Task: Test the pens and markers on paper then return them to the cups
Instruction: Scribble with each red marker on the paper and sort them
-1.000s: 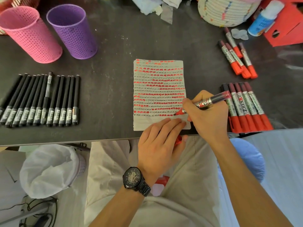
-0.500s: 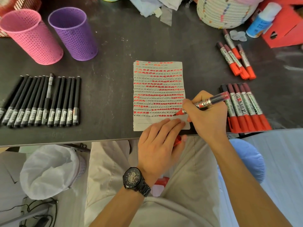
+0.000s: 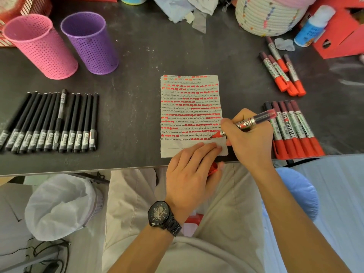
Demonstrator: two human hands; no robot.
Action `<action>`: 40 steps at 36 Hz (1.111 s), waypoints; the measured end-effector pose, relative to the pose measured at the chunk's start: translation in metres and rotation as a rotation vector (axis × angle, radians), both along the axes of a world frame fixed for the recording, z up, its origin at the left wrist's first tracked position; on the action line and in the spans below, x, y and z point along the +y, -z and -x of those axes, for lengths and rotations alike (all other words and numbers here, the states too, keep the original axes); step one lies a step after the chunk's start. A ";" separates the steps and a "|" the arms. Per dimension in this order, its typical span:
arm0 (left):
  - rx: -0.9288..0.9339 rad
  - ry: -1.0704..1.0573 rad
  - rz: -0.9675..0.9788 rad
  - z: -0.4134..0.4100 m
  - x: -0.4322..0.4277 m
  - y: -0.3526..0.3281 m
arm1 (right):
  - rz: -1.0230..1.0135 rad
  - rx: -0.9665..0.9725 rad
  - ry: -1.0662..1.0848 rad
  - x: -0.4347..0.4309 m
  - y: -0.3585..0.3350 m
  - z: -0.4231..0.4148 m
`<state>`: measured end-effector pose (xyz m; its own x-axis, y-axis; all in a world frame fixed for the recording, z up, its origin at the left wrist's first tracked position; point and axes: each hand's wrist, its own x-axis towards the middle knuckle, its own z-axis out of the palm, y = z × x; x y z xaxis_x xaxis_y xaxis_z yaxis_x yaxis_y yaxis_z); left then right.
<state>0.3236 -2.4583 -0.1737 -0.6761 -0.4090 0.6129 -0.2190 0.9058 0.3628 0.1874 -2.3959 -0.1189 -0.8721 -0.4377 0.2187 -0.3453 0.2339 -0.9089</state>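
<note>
Little has moved since a second ago: the right hand (image 3: 248, 142) keeps its grip clenched round the uncapped red marker (image 3: 254, 121), its tip still on the paper (image 3: 189, 115) at the right end of the lowest row of red dashes. The left hand (image 3: 189, 174) stays with its fingers flat on the sheet's near right corner, while its thumb pinches a red cap (image 3: 213, 168) against the hand at the bench (image 3: 134, 56) edge. A watch (image 3: 161, 215) sits on that wrist.

The paper lies at the middle of the bench, near its front edge. To the left lies a row of black pens (image 3: 51, 123), side by side. Beyond them, at the far left, stand the pink cup (image 3: 41, 48) and the purple cup (image 3: 90, 44), just beside each other. Right of the paper lies a row of capped red markers (image 3: 295, 131), with a smaller bunch (image 3: 281, 73) farther back.
</note>
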 end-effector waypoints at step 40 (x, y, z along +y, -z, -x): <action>-0.366 0.159 -1.235 -0.093 0.016 0.018 | 0.304 -1.130 0.186 0.072 0.036 -0.114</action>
<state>0.4162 -2.4418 -0.1917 -0.8161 -0.4678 -0.3393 -0.4043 0.0425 0.9137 0.3010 -2.3244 -0.1552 -0.6822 -0.3471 -0.6435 0.7057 -0.0824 -0.7037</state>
